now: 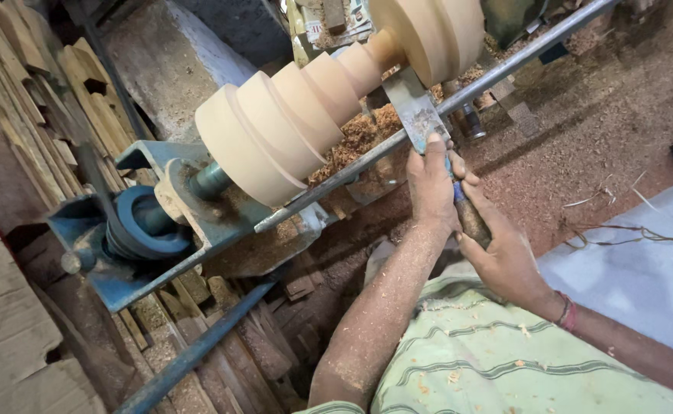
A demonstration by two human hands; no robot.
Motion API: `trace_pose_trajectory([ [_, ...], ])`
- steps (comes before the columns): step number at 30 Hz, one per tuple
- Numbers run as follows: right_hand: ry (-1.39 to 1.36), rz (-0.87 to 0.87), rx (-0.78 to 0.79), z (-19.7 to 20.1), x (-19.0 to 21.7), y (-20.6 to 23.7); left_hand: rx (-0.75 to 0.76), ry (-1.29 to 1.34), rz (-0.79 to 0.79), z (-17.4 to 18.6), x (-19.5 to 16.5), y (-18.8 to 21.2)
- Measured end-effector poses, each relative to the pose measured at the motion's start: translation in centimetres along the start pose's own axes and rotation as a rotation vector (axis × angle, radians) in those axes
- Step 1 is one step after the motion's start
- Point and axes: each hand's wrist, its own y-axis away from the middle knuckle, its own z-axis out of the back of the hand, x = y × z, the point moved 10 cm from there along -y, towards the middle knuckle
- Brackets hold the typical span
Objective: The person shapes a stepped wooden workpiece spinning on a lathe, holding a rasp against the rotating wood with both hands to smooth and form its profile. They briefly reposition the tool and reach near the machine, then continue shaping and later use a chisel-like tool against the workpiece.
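A pale turned wooden piece (298,115) with stepped discs and a narrow neck is mounted on a blue lathe (133,230). A flat metal chisel (412,107) lies on the long steel tool rest bar (497,69), its tip at the narrow neck of the wood. My left hand (431,184) presses the blade down on the bar, fingers over the metal. My right hand (505,257) grips the chisel's wooden handle (471,218) behind it. Both forearms are dusted with wood chips.
Wood shavings (363,134) pile under the workpiece. Stacked planks (22,100) fill the left side, and more offcuts (221,337) lie below the lathe. A dark metal bar (191,353) runs diagonally at the bottom. Sawdust covers the floor (605,123) at right.
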Motion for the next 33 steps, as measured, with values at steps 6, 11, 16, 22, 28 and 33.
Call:
trace_pose_trajectory([
  [6, 0.020, -0.074, 0.026, -0.2, -0.8, 0.0, -0.018, 0.000, 0.018, 0.0, 0.2, -0.1],
  [11, -0.034, -0.040, 0.027, -0.1, -0.2, -0.2, -0.052, -0.021, -0.013, -0.3, -0.4, 0.0],
  [16, -0.016, -0.033, 0.051, 0.2, 0.1, 0.5, -0.100, -0.075, 0.066, -0.1, 0.4, 1.6],
  [22, -0.073, -0.118, 0.094, -1.1, -1.9, 2.6, -0.042, -0.083, -0.009, -0.1, 0.4, 2.7],
  [28, -0.040, -0.055, 0.104, -1.4, -3.3, 4.0, -0.108, -0.161, -0.053, 0.6, 0.4, 4.2],
  [33, -0.017, -0.069, 0.091, -2.0, -3.1, 4.5, -0.082, -0.245, -0.070, 0.6, -0.4, 4.6],
])
